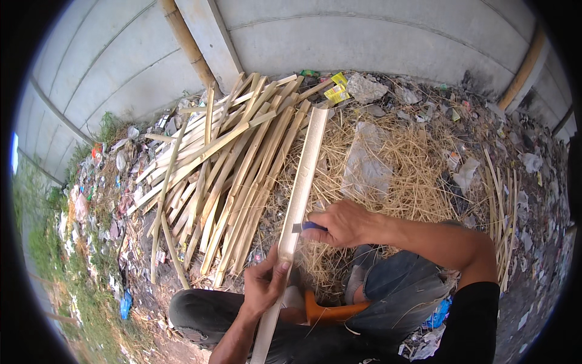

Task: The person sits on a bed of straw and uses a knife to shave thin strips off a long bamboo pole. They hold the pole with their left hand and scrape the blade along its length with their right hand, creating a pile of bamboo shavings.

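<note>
A long, pale split bamboo strip (pixel 308 159) slants from my lap up and away, its hollow inner face turned upward. Around its lower part my left hand (pixel 264 284) is closed, thumb lying on the inner face. My right hand (pixel 343 224) grips the dark blue handle of a short flat-bladed tool (pixel 296 228), whose blade rests on the strip a little beyond my left thumb. From this view I cannot tell whether it is a knife or a chisel.
Left of the strip lies a heap of split bamboo strips (pixel 225 159). Straw-like shavings (pixel 418 176) cover the ground to the right, with thin slats (pixel 501 212) farther right. Litter surrounds everything. A grey wall (pixel 376 48) closes the back. An orange object (pixel 332 312) sits between my legs.
</note>
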Available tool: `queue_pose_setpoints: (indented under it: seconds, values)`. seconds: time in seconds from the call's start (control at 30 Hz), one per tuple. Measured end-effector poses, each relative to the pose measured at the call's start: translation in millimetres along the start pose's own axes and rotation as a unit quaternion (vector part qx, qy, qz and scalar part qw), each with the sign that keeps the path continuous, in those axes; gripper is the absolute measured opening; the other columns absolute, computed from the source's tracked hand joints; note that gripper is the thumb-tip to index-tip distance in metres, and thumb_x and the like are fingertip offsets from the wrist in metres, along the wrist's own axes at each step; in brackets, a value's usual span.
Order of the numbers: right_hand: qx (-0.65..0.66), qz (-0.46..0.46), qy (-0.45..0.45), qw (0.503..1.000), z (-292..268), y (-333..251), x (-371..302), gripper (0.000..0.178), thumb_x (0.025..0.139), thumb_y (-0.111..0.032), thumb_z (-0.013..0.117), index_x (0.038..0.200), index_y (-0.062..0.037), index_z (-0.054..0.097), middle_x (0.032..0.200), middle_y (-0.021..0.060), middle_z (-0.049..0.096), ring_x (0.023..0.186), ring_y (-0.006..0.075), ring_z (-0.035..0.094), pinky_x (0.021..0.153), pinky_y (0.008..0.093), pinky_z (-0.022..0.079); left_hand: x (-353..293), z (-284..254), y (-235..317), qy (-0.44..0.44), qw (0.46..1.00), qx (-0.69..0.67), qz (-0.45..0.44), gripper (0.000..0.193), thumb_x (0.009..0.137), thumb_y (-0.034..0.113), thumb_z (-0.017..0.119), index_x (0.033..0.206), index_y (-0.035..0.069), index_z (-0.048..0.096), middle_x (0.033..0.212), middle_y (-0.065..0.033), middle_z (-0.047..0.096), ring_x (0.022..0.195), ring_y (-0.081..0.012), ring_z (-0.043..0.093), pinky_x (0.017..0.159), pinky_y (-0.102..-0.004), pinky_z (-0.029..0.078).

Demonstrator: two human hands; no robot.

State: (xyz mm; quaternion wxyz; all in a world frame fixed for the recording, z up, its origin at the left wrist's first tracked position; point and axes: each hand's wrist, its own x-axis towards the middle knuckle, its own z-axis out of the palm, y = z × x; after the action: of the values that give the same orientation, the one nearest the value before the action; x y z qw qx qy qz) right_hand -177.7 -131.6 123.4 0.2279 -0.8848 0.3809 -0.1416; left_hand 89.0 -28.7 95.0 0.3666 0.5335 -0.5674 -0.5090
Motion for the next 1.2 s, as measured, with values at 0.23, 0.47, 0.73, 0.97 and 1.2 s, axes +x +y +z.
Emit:
queue_pose_setpoints:
  seconds: [0.23,0.47,0.73,0.97,1.2]
  values:
    - [-0.036,0.075,0.168,0.982,-57,71,21,0.065,0.104,-0.062,0.042,0.083,-0.0063,0.068,0.059,0.0168,0.06,0.057,0.0386,0.062,0.057,0.0496,0.048,7,5,16,-0.02,1.0,-0.01,-0.009,0.05,0.102,0.021,0.067,0.142,-0.006,0.056,0.079,-0.0008,0.068,0.069,-0.0037,0.058,0.061,-0.0222,0.049]
    - [0.028,0.291,0.437,0.851,-134,177,-26,0.062,0.106,-0.059,0.045,0.076,-0.0052,0.054,0.056,0.0005,0.042,0.052,0.013,0.043,0.051,0.0372,0.037,-8,10,13,-0.063,0.997,-0.008,0.033,0.05,0.102,0.021,0.069,0.141,-0.008,0.056,0.094,-0.004,0.071,0.083,-0.0055,0.06,0.073,-0.0238,0.052]
    - [0.199,0.244,0.304,0.899,-89,91,-9,0.059,0.101,-0.058,0.058,0.071,-0.0064,0.055,0.058,-0.0023,0.045,0.055,0.012,0.042,0.054,0.0336,0.035,-9,9,11,-0.05,0.998,-0.023,-0.017,0.054,0.1,0.021,0.072,0.141,-0.009,0.055,0.096,-0.0039,0.072,0.084,-0.005,0.06,0.074,-0.0234,0.052]
    - [0.174,0.226,0.199,0.938,-56,69,4,0.056,0.1,-0.052,0.062,0.072,-0.0037,0.058,0.058,0.004,0.048,0.055,0.0176,0.046,0.056,0.0397,0.04,-2,11,-2,-0.05,0.999,-0.012,0.008,0.051,0.099,0.02,0.072,0.14,-0.007,0.057,0.092,-0.0034,0.073,0.081,-0.005,0.062,0.071,-0.0236,0.053]
    - [0.047,0.123,-0.011,0.991,-14,-5,-17,0.059,0.104,-0.056,0.051,0.086,-0.0016,0.066,0.067,0.0218,0.064,0.064,0.039,0.067,0.063,0.0506,0.052,4,10,5,-0.006,0.999,0.011,-0.045,0.05,0.099,0.019,0.072,0.137,-0.009,0.058,0.088,-0.0068,0.075,0.079,-0.0052,0.063,0.069,-0.0223,0.053]
